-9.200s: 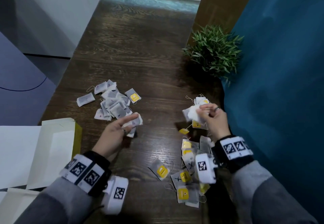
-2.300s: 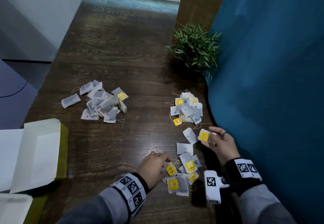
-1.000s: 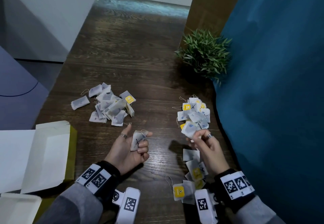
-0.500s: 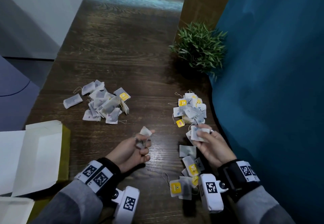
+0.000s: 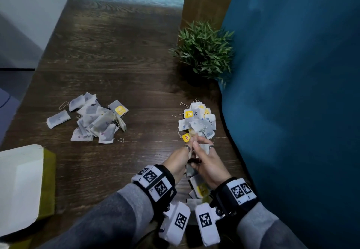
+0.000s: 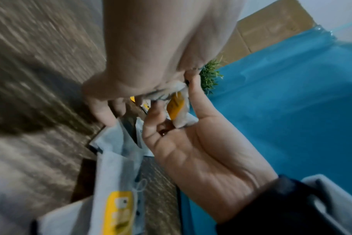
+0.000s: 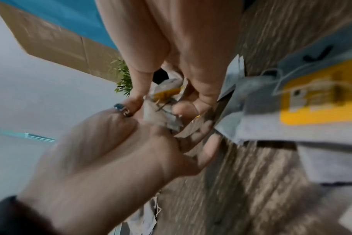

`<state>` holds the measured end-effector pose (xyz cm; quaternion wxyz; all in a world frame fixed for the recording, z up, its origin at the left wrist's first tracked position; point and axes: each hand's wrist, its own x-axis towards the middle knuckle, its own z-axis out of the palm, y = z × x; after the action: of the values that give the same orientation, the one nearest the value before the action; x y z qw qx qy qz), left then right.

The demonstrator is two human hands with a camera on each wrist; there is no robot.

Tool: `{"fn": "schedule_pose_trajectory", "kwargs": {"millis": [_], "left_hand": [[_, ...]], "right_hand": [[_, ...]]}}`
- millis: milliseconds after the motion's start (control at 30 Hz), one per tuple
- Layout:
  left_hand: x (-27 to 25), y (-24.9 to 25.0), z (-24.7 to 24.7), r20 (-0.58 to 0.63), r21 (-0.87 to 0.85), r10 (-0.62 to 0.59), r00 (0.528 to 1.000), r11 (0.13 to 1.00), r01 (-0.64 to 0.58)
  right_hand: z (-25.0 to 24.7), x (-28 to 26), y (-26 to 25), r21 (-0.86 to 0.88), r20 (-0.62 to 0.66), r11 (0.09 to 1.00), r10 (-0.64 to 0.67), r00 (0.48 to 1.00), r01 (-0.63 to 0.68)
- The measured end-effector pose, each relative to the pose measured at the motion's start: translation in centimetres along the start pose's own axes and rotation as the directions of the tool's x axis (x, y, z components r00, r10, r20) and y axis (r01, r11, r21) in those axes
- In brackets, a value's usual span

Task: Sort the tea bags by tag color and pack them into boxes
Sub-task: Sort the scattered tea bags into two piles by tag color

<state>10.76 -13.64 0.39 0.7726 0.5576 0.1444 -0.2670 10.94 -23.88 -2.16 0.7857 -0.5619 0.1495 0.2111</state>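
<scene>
My two hands meet over the table's right side, just below the right pile of tea bags (image 5: 198, 120), which shows yellow tags. The left hand (image 5: 190, 144) and right hand (image 5: 203, 147) both pinch a small bunch of white tea bags (image 6: 178, 109) with a yellow tag (image 7: 167, 93); how many bags is unclear. A second pile of tea bags (image 5: 93, 120), mostly white with one yellow tag showing, lies at centre left. Loose yellow-tagged bags (image 5: 201, 189) lie under my wrists.
An open white box with olive-green sides (image 5: 21, 186) sits at the table's left front edge. A small green plant (image 5: 204, 49) stands at the back right. A blue panel (image 5: 292, 92) borders the table on the right.
The left hand has moved right with its tea bag to meet the right hand. Both hands now work on the same bunch just below the right pile.
</scene>
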Motion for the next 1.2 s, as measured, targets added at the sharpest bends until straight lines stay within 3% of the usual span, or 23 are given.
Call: {"fn": "schedule_pose_trajectory", "kwargs": {"millis": [100, 133, 200, 267, 400, 533, 633, 733, 800, 900, 967, 1067, 1200], "left_hand": [[0.9, -0.7, -0.5, -0.031, 0.099, 0.002, 1.000, 0.995, 0.001], [1.5, -1.0, -1.0, -0.068, 0.232, 0.029, 0.997, 0.973, -0.012], [2.3, -1.9, -2.0, -0.173, 0.546, 0.081, 0.982, 0.837, 0.027], [2.3, -2.7, -2.6, -0.165, 0.695, 0.156, 0.974, 0.719, 0.003], [2.2, -4.0, -2.9, -0.085, 0.770, 0.210, 0.974, 0.634, -0.069], [2.2, -3.8, -2.5, -0.102, 0.798, 0.235, 0.967, 0.600, -0.061], [2.2, -4.0, -2.1, -0.099, 0.859, 0.240, 0.966, 0.510, -0.039], [2.3, -4.2, -1.7, -0.099, 0.833, 0.213, 0.972, 0.553, -0.036], [2.0, -3.9, -1.8, -0.102, 0.792, 0.191, 0.976, 0.609, -0.036], [1.0, -2.9, -3.2, -0.166, 0.632, 0.189, 0.968, 0.774, -0.043], [0.1, -2.1, -4.9, -0.236, 0.483, 0.187, 0.954, 0.874, -0.052], [-1.1, -1.4, -8.1, -0.327, 0.280, 0.131, 0.936, 0.959, -0.036], [-2.9, -0.6, -10.8, -0.378, -0.084, 0.001, 0.926, 0.996, -0.035]], "right_hand": [[-1.2, 0.1, -0.1, -0.112, 0.039, 0.994, 0.022, 0.999, -0.018], [-1.8, 0.2, -0.4, -0.182, 0.006, 0.983, -0.010, 1.000, 0.011], [-3.5, 1.1, -1.3, -0.369, -0.095, 0.925, -0.131, 0.987, 0.087], [-5.2, 2.0, -2.1, -0.556, -0.140, 0.826, -0.204, 0.969, 0.094], [-6.3, 3.0, -1.9, -0.770, -0.137, 0.638, -0.151, 0.979, -0.009], [-4.8, 2.7, -1.1, -0.909, -0.039, 0.416, -0.122, 0.992, 0.016], [-4.0, 2.7, -0.7, -0.929, -0.061, 0.370, -0.150, 0.987, -0.002], [-3.4, 3.0, -1.1, -0.927, -0.083, 0.374, -0.142, 0.986, -0.024], [-3.1, 3.0, -1.6, -0.944, -0.063, 0.330, -0.111, 0.992, -0.023], [-2.9, 2.6, -3.0, -0.948, -0.003, 0.316, -0.129, 0.992, 0.039], [-2.5, 2.4, -4.6, -0.905, 0.012, 0.417, -0.184, 0.983, 0.089], [-1.7, 3.3, -7.1, -0.808, -0.038, 0.566, -0.326, 0.945, 0.163], [-1.0, 6.0, -8.9, -0.707, -0.197, 0.678, -0.462, 0.865, 0.202]]}}
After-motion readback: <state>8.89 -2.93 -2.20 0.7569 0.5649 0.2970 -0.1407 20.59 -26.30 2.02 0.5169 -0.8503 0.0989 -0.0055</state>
